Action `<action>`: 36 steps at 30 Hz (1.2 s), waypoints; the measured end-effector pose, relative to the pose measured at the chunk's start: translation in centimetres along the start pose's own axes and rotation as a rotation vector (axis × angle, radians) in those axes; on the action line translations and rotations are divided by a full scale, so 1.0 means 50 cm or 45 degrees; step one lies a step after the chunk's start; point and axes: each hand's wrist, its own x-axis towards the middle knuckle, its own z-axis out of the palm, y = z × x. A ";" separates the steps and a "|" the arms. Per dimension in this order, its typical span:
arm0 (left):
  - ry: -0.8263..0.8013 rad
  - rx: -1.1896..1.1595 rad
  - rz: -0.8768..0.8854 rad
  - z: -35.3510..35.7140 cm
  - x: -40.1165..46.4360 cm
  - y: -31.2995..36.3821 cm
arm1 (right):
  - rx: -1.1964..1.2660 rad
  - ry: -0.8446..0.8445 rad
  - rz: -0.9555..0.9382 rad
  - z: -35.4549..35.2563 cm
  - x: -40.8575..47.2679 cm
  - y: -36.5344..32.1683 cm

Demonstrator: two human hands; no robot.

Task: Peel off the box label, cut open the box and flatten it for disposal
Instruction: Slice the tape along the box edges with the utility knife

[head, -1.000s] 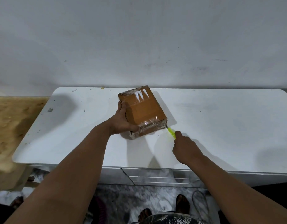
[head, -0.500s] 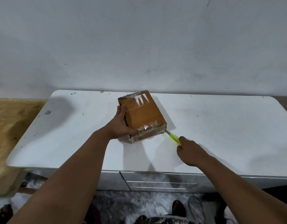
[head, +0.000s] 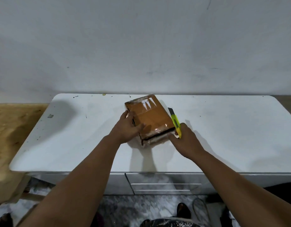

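A small brown cardboard box (head: 151, 117), wrapped in clear tape, lies on the white table (head: 223, 128) near its middle. A dark slit runs along the box's near edge. My left hand (head: 128, 126) grips the box's left side, thumb on top. My right hand (head: 185, 141) holds a yellow-green utility knife (head: 175, 123), which points away from me along the box's right side. Glare hides the top of the box at its far end, and I cannot make out a label there.
The table stands against a grey wall, with drawers (head: 164, 184) under its front edge. A wooden surface (head: 12, 128) adjoins the table on the left. My feet (head: 182, 210) and a patterned floor show below. Small specks dot the tabletop.
My right hand has brought the knife from the box's near right corner up along its right side. The near edge now shows a dark slit. My left hand keeps its hold on the box.
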 end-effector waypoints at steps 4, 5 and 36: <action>0.128 0.098 -0.023 0.015 -0.029 0.020 | 0.046 0.039 0.101 0.031 0.011 -0.024; 0.151 0.116 -0.018 0.017 -0.035 0.022 | 0.060 0.059 0.124 0.034 0.013 -0.025; -0.251 0.544 0.260 -0.017 0.019 0.055 | -0.298 -0.181 -0.236 -0.092 0.191 0.056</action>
